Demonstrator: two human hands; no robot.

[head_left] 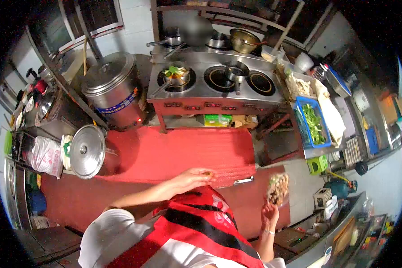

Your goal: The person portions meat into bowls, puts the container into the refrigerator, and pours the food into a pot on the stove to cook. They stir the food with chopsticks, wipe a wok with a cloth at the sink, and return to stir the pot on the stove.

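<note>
The left hand (193, 179) hangs in front of the red apron (190, 221), fingers drawn close together and slightly bent; whether they pinch anything small, I cannot tell. The right hand (270, 212) has its fingers closed about the lower end of a heap of chopped food (278, 187), though blur hides what bears it; it is held out to the side, probably to keep it off the apron.

Around them, a lidded pot (87, 151) stands at the left edge of the red mat (178, 149), and beyond it a tall steel pot (109, 87) near the left end of the stove (199, 92). A pan of vegetables (179, 81) sits by the stove's left edge, its handle towards the front left corner, perhaps for easy reach. A second pan (236, 69) points its handle at the front edge. Off the stove's right end, a blue crate (322, 145) of greens (315, 125) seems to narrow the way past that corner
</note>
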